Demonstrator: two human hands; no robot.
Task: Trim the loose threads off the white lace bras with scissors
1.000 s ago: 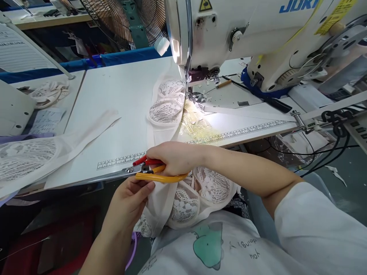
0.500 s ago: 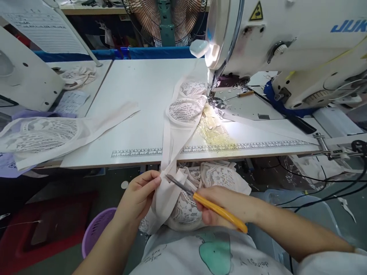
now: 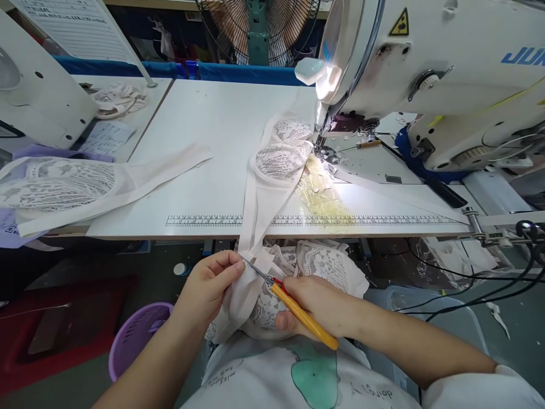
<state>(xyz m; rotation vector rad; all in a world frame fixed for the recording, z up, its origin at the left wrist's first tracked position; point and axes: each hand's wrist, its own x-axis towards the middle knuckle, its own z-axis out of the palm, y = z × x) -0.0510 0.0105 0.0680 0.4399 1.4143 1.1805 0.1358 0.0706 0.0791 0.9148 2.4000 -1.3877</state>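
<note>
My left hand (image 3: 213, 287) pinches the edge of a cream bra (image 3: 263, 207) just below the front edge of the table. The bra's lace cups lie on the tabletop beside the sewing machine's needle, and its band hangs down over the edge to my fingers. In my right hand (image 3: 313, 301) is a pair of scissors (image 3: 304, 315) with a long orange handle and a red part near the pivot. Their narrow metal tips touch the fabric right beside my left fingertips. More lace bras (image 3: 327, 267) are bunched on my lap under the table edge, partly hidden by my hands.
The sewing machine (image 3: 426, 62) stands at the right, its lamp lit. Another lace piece (image 3: 63, 182) lies at the left of the table (image 3: 204, 125). A purple basket (image 3: 123, 341) stands on the floor at the left, and a clear bin (image 3: 464, 324) at the right.
My right hand has brought the scissors leftward, so their tips now meet the fabric at my left fingertips. The view has shifted slightly. My left hand keeps its pinch.
</note>
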